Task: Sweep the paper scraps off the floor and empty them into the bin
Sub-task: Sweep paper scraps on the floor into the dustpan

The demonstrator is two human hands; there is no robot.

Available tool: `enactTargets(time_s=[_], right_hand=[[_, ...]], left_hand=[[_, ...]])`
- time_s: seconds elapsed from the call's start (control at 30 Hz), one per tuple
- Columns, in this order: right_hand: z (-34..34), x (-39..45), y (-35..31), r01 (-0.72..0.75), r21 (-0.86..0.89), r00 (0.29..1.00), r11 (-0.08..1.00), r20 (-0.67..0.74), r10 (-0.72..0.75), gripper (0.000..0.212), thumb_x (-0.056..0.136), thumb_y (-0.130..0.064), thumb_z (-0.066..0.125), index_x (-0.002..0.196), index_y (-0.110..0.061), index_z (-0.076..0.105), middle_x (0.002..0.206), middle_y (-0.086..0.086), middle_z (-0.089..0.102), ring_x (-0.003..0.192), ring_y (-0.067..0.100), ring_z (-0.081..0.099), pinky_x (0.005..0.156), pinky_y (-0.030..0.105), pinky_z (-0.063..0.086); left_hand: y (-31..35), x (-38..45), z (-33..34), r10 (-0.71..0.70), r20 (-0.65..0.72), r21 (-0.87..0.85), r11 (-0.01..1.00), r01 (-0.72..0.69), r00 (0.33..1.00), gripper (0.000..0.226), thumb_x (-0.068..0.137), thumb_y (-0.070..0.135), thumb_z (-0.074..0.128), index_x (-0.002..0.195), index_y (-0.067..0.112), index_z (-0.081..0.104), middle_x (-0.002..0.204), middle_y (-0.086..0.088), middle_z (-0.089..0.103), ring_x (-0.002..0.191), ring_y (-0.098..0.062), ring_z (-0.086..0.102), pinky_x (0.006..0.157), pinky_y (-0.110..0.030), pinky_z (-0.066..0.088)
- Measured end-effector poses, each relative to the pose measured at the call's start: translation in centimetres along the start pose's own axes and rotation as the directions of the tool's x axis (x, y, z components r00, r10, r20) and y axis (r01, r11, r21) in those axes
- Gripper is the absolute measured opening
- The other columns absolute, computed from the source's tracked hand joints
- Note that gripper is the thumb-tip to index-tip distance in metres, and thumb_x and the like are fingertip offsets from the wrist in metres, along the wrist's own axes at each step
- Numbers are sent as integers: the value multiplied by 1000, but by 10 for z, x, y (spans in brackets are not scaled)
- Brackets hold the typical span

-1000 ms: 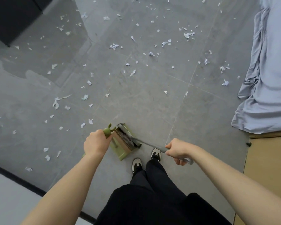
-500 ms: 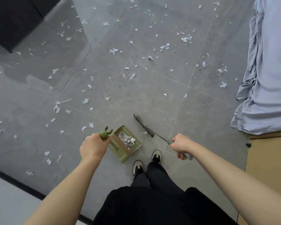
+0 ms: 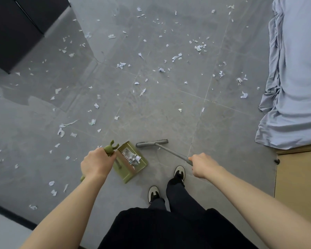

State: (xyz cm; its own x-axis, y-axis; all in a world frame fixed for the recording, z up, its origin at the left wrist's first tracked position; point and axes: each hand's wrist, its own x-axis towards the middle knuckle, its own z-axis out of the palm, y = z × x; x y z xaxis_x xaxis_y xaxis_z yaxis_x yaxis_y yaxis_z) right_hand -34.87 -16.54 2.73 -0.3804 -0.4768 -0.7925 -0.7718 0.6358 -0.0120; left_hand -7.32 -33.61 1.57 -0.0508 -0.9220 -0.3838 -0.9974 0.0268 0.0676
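Note:
White paper scraps (image 3: pixel 198 47) lie scattered over the grey tiled floor (image 3: pixel 160 108), mostly ahead and to the left. My left hand (image 3: pixel 96 163) grips the green handle of an olive dustpan (image 3: pixel 129 161), which sits on the floor just in front of my feet and holds a small heap of scraps. My right hand (image 3: pixel 202 164) grips the grey handle of a broom (image 3: pixel 152 143). The broom head rests on the floor right of the dustpan's far corner, apart from it.
A bed with a rumpled pale blue sheet (image 3: pixel 294 78) fills the right side, above a wooden panel (image 3: pixel 298 177). A dark cabinet (image 3: pixel 20 24) stands at the top left. My shoes (image 3: pixel 179 174) stand right behind the dustpan. A dark skirting strip (image 3: pixel 9 215) runs at the lower left.
The broom head has come off the dustpan's mouth and swung out to the right onto the floor. Scraps now lie inside the dustpan. My left hand still holds the pan in place.

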Motion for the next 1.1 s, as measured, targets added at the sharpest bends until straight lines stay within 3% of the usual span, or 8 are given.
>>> enactTargets(time_s=[0.1,0.2,0.3,0.57,0.7,0.83,0.93,1.1], right_hand=[[-12,15,11,-12,20,1000,1000,-5,12,39,91,-12,50,129,-18,57,125,12,57,109,32,59,84,34,51],[-34,35,26,-1,61,999,998,-37,4,22,93,-11,48,112,-14,58,117,13,59,97,31,58,72,31,46],[-62,64,48,-26,106,997,994,-72,33,24,93,-12,48,115,-10,57,116,15,58,87,31,53,67,30,41],[-147,136,121,-105,152,986,983,-110,122,33,94,-11,48,126,-8,55,114,17,58,101,35,61,70,32,47],[-191,161,153,-138,294,988,946,-30,153,17,91,-7,44,103,-4,55,87,19,58,66,31,62,38,23,41],[-218,180,169,-165,419,984,893,6,179,18,83,1,40,85,0,57,67,22,62,41,24,54,32,18,38],[-224,191,178,-131,363,988,922,-27,151,29,85,-5,43,108,-4,61,91,23,65,64,31,65,33,23,42],[-239,208,183,-52,11,994,999,-98,52,38,89,-9,47,124,-19,59,114,11,63,105,32,63,73,31,47]], left_hand=[[16,9,-7,12,2,20,1000,-12,1000,40,86,52,55,76,15,61,71,-6,59,69,-32,58,65,-32,44],[37,20,-12,-1,9,29,1000,0,1000,39,85,52,56,75,15,61,70,-6,60,69,-32,60,66,-33,49],[69,32,-16,3,11,46,999,-4,1000,38,86,51,56,72,16,60,67,-5,58,66,-31,58,64,-31,48],[162,60,-18,7,-18,88,996,-6,1000,38,84,57,56,80,21,65,70,-2,60,72,-30,60,63,-30,41],[216,79,-29,17,-39,75,997,-14,999,36,84,58,55,82,24,66,67,1,58,68,-28,59,60,-30,43],[262,94,-36,3,-50,26,1000,-2,999,37,86,53,57,80,18,65,64,-1,52,66,-29,52,60,-30,39],[286,102,-40,12,-56,3,1000,-12,998,37,86,53,58,79,17,64,62,0,49,66,-31,52,59,-31,38],[314,123,-45,50,-69,4,999,-50,996,38,87,54,57,81,18,67,65,-1,53,68,-30,51,60,-30,37]])
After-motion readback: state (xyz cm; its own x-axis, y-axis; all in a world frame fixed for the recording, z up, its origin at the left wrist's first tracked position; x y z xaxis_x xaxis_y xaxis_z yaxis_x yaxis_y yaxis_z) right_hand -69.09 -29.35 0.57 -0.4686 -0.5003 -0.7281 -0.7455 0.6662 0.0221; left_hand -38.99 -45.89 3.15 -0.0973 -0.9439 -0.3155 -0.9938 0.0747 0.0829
